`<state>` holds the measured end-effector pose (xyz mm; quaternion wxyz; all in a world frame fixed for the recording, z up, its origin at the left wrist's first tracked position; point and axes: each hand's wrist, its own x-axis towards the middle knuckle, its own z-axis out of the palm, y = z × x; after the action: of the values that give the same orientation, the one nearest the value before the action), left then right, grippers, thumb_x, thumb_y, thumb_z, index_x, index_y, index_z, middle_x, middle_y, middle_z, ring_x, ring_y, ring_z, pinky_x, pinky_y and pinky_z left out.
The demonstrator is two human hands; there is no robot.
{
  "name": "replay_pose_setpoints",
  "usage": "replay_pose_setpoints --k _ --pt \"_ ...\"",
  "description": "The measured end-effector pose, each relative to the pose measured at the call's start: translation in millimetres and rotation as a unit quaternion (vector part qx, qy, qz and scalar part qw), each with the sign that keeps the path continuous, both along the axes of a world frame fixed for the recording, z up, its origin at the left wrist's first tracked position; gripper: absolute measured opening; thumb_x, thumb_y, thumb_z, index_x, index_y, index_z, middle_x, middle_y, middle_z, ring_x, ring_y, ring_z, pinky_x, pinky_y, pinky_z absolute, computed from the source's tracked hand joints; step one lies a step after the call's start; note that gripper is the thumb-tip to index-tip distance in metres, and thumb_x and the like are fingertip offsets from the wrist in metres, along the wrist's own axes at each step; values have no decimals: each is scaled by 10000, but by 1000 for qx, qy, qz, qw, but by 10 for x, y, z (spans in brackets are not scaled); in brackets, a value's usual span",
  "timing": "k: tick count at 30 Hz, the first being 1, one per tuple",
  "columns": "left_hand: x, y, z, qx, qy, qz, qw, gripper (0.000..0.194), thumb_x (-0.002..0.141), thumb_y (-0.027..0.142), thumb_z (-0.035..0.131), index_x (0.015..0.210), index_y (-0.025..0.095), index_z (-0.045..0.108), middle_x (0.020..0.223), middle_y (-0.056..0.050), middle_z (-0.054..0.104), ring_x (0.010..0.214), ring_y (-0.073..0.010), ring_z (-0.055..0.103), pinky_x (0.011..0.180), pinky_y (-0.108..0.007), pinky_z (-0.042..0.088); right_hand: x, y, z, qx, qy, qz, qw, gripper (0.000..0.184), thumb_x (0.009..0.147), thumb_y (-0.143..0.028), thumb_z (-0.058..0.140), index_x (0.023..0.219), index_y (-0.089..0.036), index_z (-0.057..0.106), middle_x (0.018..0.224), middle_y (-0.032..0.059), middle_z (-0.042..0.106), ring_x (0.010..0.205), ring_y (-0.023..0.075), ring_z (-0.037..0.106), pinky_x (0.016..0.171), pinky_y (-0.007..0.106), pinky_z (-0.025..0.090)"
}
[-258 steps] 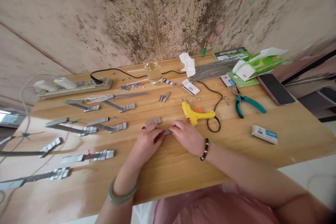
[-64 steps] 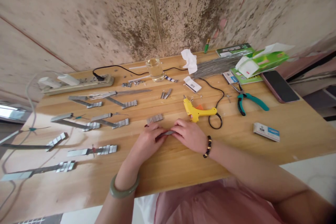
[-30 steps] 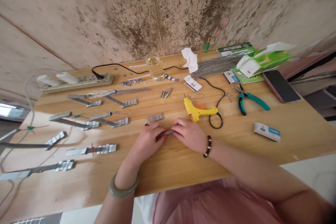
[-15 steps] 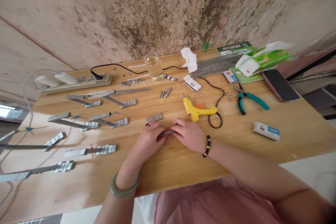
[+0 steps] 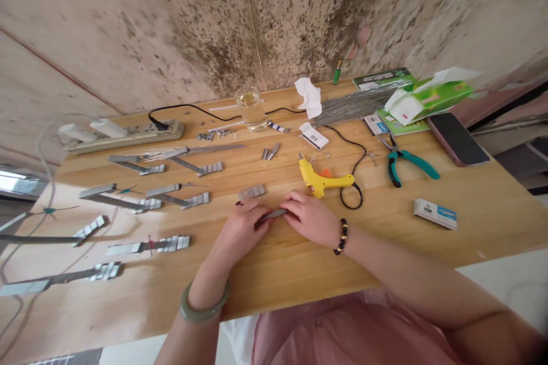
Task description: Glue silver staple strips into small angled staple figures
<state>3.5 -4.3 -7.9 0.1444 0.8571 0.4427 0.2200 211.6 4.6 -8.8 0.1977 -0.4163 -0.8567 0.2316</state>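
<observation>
More of grey strip [image 5: 274, 214] showing

R hand [image 5: 315, 220] has shifted a touch to the right vs. half a sec ago; L hand [image 5: 240, 231] abt same spot. Both grasp the strip, an end each, over wood table [image 5: 299, 276], nr yellow glue gun [image 5: 324, 181]. Pale wall [image 5: 128, 40] behind, heavily dark-spotted.

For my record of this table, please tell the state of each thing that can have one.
Left hand: closed on gray strip
Right hand: closed on the same strip
Glue gun: lying on its side
Glass: upright, holding yellowish liquid
Pliers: handles spread
Phone: screen dark
Tissue box: open, tissue sticking out
Power strip: plugs inserted
</observation>
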Motion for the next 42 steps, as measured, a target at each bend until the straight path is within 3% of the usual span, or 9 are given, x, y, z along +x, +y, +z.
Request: replay_pose_setpoints --k 23,33,38,42 --pt "16 0 -3 -2 5 -4 1000 131 886 223 541 856 175 659 811 -64 623 805 -190 575 741 -335 476 -21 -14 65 -2 -56 8 998 149 915 -196 538 1019 -160 639 1032 58 579 868 148 601 772 269 475" --pt "34 -12 121 -47 -22 4 999 212 935 248 460 937 176 660 863 -67 647 831 -187 587 763 -326 474 -13 -12 51 4 -56 9 998 154 919 -207 538 1020 -162 645 1022 55 579 869 146 598 778 264 470" --pt "-47 -25 150 -76 -126 104 984 277 959 295 407 1111 190 615 910 -57 670 849 -170 612 791 -311 486 -9 -9 28 9 -52 11 999 152 920 -214 542 1011 -162 652 1015 54 580 854 142 597 768 265 471" --pt "-122 -29 142 -96 -242 214 942 335 952 391 409 1109 181 618 857 -46 667 801 -156 610 754 -291 492 -8 -10 16 8 -47 10 999 156 920 -214 544 1022 -168 652 1019 55 581 867 145 601 772 266 474"
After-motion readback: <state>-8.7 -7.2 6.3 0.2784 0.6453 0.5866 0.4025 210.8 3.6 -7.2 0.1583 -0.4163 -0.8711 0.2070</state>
